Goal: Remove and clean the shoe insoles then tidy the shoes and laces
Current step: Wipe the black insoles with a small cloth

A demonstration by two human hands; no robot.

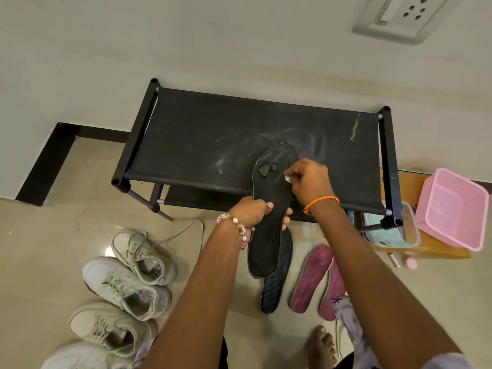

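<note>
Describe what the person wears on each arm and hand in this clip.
Both forearms are bare, no sleeves or gloves in view. The left hand has a beaded bracelet of pale pink, white and clear beads at the wrist. The right hand has a braided orange thread band at the wrist.

No legible text, label, brand, number or sign is present in the view. The grey patches on the black insole (269, 209) are wear marks, not print. The white shoes (125, 286) show no readable logo. The pink basket (452, 209) at right and the wall socket (399, 17) at far right carry no markings that can be made out.
</note>
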